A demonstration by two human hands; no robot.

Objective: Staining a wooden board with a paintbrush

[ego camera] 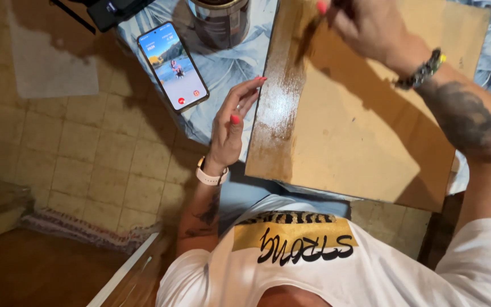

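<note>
1. Head view, nearest the camera: the person's white shirt (313, 267) with a yellow band fills the bottom edge, above a tiled floor (86, 153).
2. The left hand (231, 128) is open, fingers straight, and rests against the left edge of the board (365, 131), steadying it; it grips nothing. A pale watch (210, 176) sits on that wrist.
3. The right hand (365, 25) is closed around a brush (311, 34), whose dark bristles touch the board near its far left corner. A beaded bracelet (424, 71) circles that wrist.
4. The board lies flat on a table covered by a leaf-print cloth (223, 68). A wet, glossy brown strip runs down the board's left side; the rest of the face is bare and matt. By that look, only a small part is coated and most is left.
5. A metal can (220, 20) stands on the cloth just beyond the board, and a lit phone (173, 65) lies left of it.
</note>
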